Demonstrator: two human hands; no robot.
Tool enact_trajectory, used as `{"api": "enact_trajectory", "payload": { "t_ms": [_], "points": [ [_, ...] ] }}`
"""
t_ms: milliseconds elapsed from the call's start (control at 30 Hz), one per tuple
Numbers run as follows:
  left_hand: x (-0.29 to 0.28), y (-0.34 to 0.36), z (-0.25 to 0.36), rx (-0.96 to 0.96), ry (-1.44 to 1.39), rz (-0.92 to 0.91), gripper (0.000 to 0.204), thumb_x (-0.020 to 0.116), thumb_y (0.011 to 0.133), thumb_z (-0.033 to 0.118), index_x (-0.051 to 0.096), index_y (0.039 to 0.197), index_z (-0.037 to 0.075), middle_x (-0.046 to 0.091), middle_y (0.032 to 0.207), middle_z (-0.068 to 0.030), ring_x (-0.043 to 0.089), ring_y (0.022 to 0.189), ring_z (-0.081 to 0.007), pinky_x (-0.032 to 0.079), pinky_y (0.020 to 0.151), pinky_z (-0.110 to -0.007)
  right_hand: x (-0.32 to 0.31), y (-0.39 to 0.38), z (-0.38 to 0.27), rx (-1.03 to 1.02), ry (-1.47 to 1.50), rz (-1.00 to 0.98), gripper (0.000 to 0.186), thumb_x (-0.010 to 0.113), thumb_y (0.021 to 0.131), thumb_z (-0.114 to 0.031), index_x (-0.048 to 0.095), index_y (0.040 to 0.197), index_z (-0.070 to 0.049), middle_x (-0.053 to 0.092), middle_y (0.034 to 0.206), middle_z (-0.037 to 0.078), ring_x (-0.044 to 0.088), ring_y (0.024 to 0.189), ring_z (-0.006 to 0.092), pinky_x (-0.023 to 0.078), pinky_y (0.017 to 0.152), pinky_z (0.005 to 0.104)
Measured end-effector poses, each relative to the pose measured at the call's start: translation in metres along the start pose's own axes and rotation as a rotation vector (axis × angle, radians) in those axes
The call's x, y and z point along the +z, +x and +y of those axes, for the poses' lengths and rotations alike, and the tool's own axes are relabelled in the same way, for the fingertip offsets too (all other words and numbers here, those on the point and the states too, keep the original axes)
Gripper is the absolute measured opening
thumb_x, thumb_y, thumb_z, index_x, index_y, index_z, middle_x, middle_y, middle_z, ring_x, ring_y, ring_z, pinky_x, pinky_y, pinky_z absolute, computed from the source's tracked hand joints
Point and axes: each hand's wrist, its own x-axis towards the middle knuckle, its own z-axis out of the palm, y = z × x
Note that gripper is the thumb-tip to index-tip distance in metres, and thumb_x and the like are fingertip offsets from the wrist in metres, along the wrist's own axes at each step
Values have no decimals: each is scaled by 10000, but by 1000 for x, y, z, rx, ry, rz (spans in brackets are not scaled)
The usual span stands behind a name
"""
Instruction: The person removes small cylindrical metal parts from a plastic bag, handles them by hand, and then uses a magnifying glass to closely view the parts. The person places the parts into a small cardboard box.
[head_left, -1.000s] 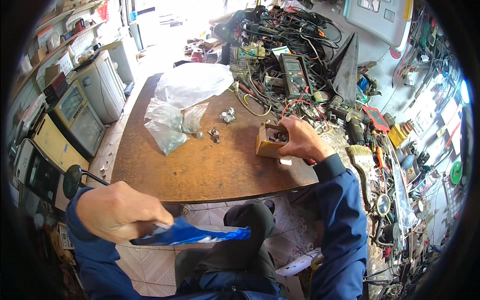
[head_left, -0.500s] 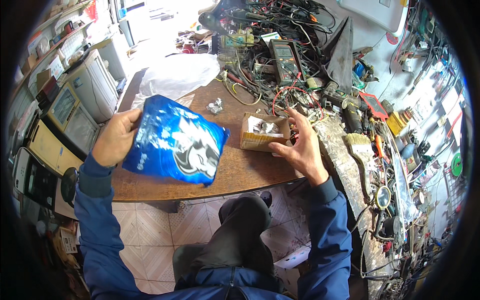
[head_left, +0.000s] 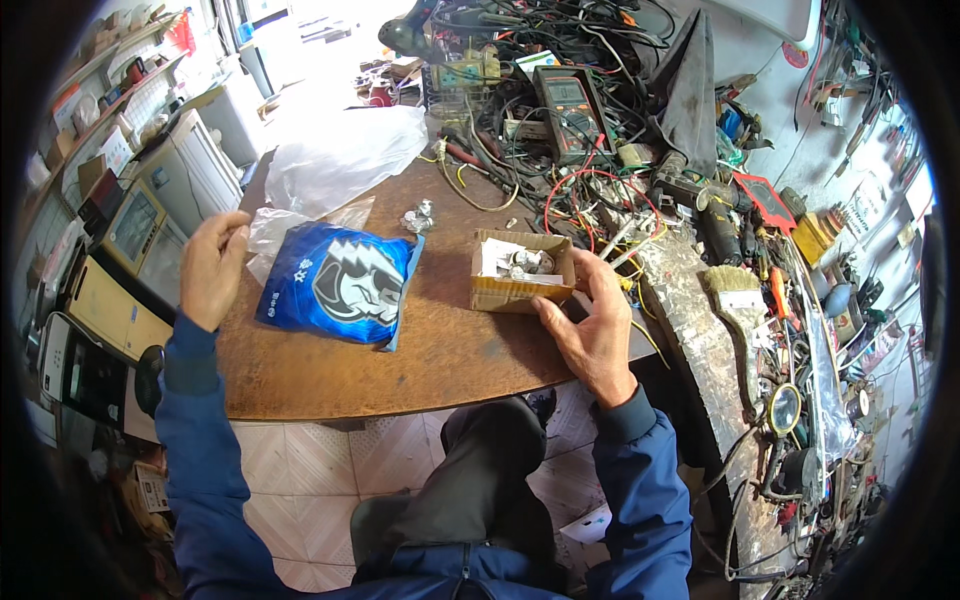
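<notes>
A blue plastic bag (head_left: 290, 285) with a black and white animal-head print lies flat on the brown wooden table (head_left: 470, 360). Just off its left edge is my left hand (head_left: 213, 272), holding nothing, its fingers loosely bent. To the right sits a small open cardboard box (head_left: 505, 297) with white paper and small whitish or metallic parts inside. My right hand (head_left: 597, 330) grips this box at its near right corner, thumb along the front and fingers at the right side. A crumpled silvery piece (head_left: 418, 217) rests between bag and box, farther back.
Clear plastic sheeting (head_left: 345, 150) covers the table's far left. A multimeter (head_left: 573, 115) lies among tangled cables at the back. Along the right, a worn bench (head_left: 690, 330) carries a brush (head_left: 738, 300), a magnifying glass (head_left: 784, 408) and other tools. Appliances and shelves line the left.
The blue bag has gone from my left hand down onto the table, and that hand has let go. My right hand has closed in on the cardboard box's corner.
</notes>
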Motion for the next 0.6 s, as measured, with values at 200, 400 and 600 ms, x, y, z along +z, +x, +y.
{"api": "enact_trajectory", "payload": {
  "t_ms": [200, 400, 600],
  "points": [
    [63, -10, 161, 623, -131, -339, 302, 802, 785, 128, 721, 1059, 32, 691, 1132, -145, 639, 1082, -320, 508, 972, -406, -7, -4, 9, -68, -99, 15, 606, 859, 745, -93, 604, 1290, -20, 619, 1261, 213, 629, 1153, 382, 519, 968, 417],
    [146, -9, 189, 833, -128, -427, 490, 822, 804, 301, 653, 1145, -8, 653, 1165, -181, 605, 1129, -365, 479, 1011, -445, -5, -3, 3, -49, -62, -5, 600, 845, 752, -66, 598, 1297, -28, 611, 1278, 203, 632, 1151, 372, 526, 958, 407],
    [156, 1, 191, 771, -40, -647, 408, 814, 801, 306, 678, 1079, 40, 670, 1035, -145, 617, 1048, -355, 471, 955, -452, -10, -3, 4, -22, 15, -26, 615, 832, 754, -29, 590, 1319, -27, 609, 1273, 193, 643, 1121, 356, 534, 948, 397]
  ]
}}
